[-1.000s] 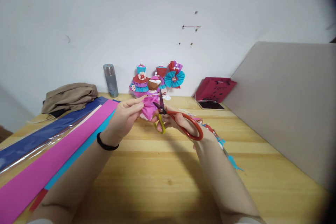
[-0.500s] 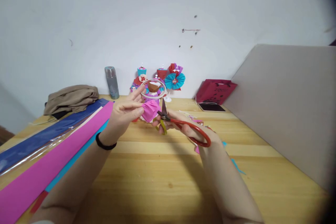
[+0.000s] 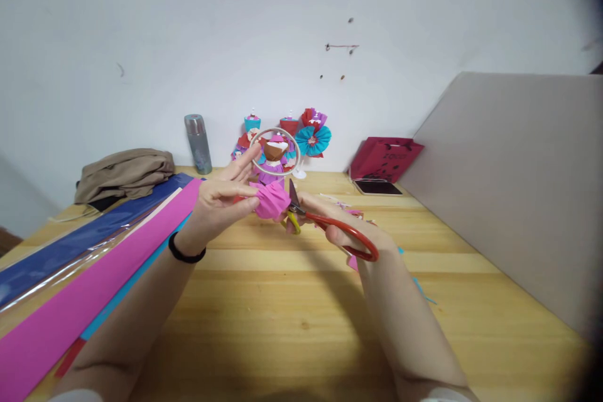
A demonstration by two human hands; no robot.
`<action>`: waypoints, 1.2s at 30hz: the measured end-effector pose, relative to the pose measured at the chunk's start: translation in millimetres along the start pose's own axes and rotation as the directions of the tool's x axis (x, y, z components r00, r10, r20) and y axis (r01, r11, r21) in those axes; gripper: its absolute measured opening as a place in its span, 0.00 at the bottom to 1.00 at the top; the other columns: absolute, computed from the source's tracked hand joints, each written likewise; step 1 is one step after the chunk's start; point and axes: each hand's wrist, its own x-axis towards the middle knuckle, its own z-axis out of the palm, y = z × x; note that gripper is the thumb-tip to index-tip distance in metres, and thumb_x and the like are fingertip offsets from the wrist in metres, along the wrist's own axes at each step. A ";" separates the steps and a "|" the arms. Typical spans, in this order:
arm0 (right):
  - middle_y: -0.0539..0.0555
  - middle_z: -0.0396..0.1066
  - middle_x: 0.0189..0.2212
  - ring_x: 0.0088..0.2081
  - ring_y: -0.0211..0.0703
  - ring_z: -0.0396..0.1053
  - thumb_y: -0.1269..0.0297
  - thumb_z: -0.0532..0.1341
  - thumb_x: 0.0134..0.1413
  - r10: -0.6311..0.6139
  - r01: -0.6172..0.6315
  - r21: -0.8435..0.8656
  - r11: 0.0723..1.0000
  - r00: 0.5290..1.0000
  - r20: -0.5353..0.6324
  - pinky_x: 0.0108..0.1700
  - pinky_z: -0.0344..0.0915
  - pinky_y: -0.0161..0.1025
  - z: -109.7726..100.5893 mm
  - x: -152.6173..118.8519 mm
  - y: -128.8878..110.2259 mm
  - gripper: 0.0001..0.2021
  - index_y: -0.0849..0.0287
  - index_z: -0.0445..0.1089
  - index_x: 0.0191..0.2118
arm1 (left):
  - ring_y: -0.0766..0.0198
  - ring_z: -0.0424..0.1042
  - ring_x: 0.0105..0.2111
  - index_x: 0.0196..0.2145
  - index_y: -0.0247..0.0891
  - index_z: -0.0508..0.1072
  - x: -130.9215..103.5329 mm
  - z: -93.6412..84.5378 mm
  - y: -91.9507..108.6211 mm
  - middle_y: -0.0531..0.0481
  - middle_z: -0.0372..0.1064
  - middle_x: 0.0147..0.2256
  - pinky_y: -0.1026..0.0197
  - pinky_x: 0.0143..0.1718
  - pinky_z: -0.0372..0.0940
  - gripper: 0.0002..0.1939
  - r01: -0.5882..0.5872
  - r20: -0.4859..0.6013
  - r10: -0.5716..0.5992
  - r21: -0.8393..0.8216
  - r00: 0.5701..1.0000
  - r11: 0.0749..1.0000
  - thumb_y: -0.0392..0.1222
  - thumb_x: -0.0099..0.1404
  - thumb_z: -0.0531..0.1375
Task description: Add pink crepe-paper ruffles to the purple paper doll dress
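Note:
My left hand (image 3: 219, 201) pinches a crumpled piece of pink crepe paper (image 3: 272, 201) between thumb and forefinger. Its other fingers stretch upward and meet the left side of a thin pale ring (image 3: 298, 160), which stands upright above the paper. In my right hand (image 3: 336, 217) is a pair of scissors (image 3: 346, 229) with red and yellow handles. One dark blade points up at the paper's right edge; the other is partly hidden by the paper. Behind the ring stand paper-flower decorations (image 3: 313, 141) in blue, red and purple.
Long pink (image 3: 101, 292) and blue paper strips lie along the left side, beside a brown cloth (image 3: 125, 173) and a grey bottle (image 3: 198, 144). At the right are a crimson bag (image 3: 386, 160), a tablet-like device (image 3: 377, 187), paper scraps (image 3: 353, 262) and a grey panel (image 3: 509, 195).
The ring has tipped and shows a rounder outline. The pink paper has turned and bunched against the scissors, covering more of the lower blade. The whole view has shifted slightly.

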 end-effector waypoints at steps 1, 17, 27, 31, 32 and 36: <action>0.55 0.68 0.44 0.46 0.49 0.66 0.54 0.55 0.61 -0.001 0.001 0.001 1.000 1.000 0.001 0.55 0.62 0.50 0.0 -0.3 -0.5 0.12 0.52 0.67 0.46 | 0.46 0.59 0.67 0.33 0.46 0.85 0.0 0.2 1.1 0.47 0.63 0.65 0.42 0.70 0.53 0.04 0.005 -0.019 -0.005 0.009 1.000 1.000 0.43 0.58 0.72; 0.56 0.68 0.40 0.34 0.41 0.61 0.33 0.56 0.58 -0.104 0.103 0.111 0.988 0.995 0.000 0.38 0.60 0.42 2.4 5.6 4.9 0.29 0.57 0.66 0.47 | 0.46 0.56 0.68 0.34 0.47 0.85 1.3 -1.6 -2.6 0.50 0.60 0.66 0.45 0.70 0.53 0.06 -0.070 -0.028 0.072 0.067 0.997 0.995 0.40 0.56 0.72; 0.55 0.67 0.38 0.35 0.41 0.62 0.33 0.61 0.53 -0.092 0.089 0.143 0.986 0.996 0.016 0.35 0.59 0.39 -4.3 0.9 17.4 0.31 0.56 0.64 0.48 | 0.47 0.56 0.68 0.36 0.48 0.85 1.6 -4.8 0.2 0.51 0.60 0.66 0.45 0.71 0.52 0.09 -0.090 -0.024 0.094 0.142 0.995 0.986 0.37 0.55 0.72; 0.51 0.64 0.34 0.30 0.37 0.58 0.33 0.61 0.53 -0.072 0.069 0.132 0.989 0.997 0.017 0.33 0.57 0.37 -6.5 0.0 13.9 0.30 0.57 0.65 0.45 | 0.47 0.56 0.69 0.34 0.47 0.85 1.7 -6.0 1.0 0.51 0.61 0.65 0.46 0.71 0.53 0.09 -0.057 -0.027 0.062 0.161 0.998 0.985 0.37 0.53 0.72; 0.51 0.64 0.33 0.29 0.36 0.57 0.32 0.61 0.53 -0.067 0.064 0.126 0.990 0.998 0.014 0.32 0.56 0.37 -7.3 -0.5 13.3 0.30 0.57 0.65 0.45 | 0.47 0.56 0.69 0.34 0.48 0.85 1.6 -6.7 0.8 0.51 0.61 0.65 0.47 0.70 0.53 0.09 -0.057 -0.018 0.061 0.170 0.998 0.984 0.36 0.53 0.72; 0.49 0.64 0.31 0.27 0.35 0.55 0.30 0.61 0.51 -0.077 0.076 0.124 0.989 0.997 0.011 0.29 0.52 0.35 -10.5 -2.6 14.6 0.34 0.58 0.66 0.49 | 0.48 0.58 0.68 0.36 0.49 0.85 1.5 -10.2 -0.6 0.52 0.60 0.66 0.47 0.69 0.55 0.11 -0.091 0.028 0.087 0.213 0.996 0.973 0.35 0.55 0.71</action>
